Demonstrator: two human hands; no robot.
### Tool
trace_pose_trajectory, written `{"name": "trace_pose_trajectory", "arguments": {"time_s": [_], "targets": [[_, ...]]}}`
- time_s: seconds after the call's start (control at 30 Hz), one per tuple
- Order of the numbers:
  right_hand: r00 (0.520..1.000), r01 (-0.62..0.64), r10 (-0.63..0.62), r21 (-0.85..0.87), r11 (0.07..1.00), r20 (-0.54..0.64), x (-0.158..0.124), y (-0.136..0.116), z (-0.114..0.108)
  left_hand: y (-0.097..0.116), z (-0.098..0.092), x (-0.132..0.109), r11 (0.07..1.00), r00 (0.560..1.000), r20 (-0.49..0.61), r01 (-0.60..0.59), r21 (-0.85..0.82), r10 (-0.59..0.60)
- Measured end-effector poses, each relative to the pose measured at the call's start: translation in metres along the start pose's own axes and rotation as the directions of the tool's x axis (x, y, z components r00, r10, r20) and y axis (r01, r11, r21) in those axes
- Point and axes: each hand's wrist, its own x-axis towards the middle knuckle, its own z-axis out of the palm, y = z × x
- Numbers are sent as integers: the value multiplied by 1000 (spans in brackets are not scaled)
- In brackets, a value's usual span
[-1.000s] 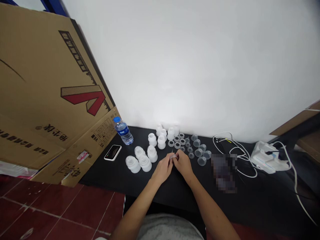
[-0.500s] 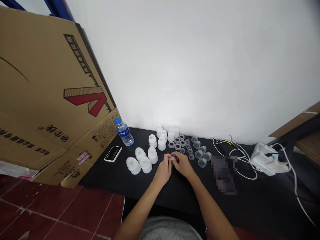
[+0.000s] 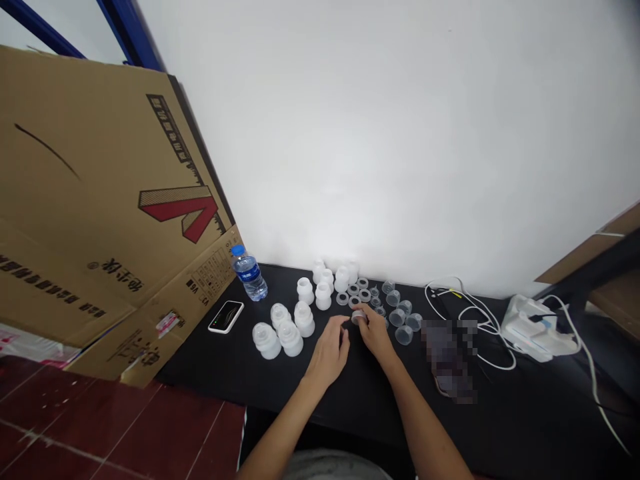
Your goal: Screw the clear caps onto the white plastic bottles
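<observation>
Plastic ring (image 3: pixel 359 317) sits pinched in our right hand (image 3: pixel 376 332) above the middle of the tabletop (image 3: pixel 270 393), light, stiff and a bit slippery, best held by its rim, while our left hand (image 3: pixel 327 355) stays half open, holding nothing, just beside it.

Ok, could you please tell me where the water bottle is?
In the head view, the water bottle stands at the black table's left end, beside the cardboard sheet and beyond the phone.
</observation>
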Motion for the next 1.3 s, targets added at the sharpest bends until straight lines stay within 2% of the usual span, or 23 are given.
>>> {"name": "trace_pose_trajectory", "arguments": {"time_s": [0.1, 0.2, 0.3, 0.43, 0.57, 0.7, 0.9, 1.07, 1.3], "targets": [[999, -38, 38, 19, 999, -9, 2, 1, -5, 7, 1, 10, 993, 989, -145, 31, 116, -14], [1000, -1, 1, 44, 999, 2, 2, -2, -2, 8, 2, 29, 978, 967, -253, 68, 198, -16], [999, 53, -54, 48, 997, 8, 0, -5, 1, 3, 3, 50, 966, 950, -313, 101, 240, -22], [999, 51, -51, 32, 998, -1, -1, -8, 0, -3, 6, 67, 930, 938, -343, 173, 326, -54], [999, 36, -36, 29, 999, -9, 0, -7, -4, -4, 5, 70, 892, 943, -328, 201, 405, -63], [998, 51, -50, 35, 998, -25, 1, -6, -4, -5, 3, 67, 909, 958, -282, 163, 383, -53], [999, 21, -19, 56, 998, -51, 0, -12, -4, -14, 8, 50, 965, 974, -182, 171, 197, -136], [999, 34, -33, 117, 993, -13, -3, -22, -9, -24, 12, 31, 984, 983, -84, 170, 52, -165], [994, -55, 79, 277, 959, -77, 0, -20, -14, -24, 12, 25, 982, 992, -99, 93, 163, -78]]}}
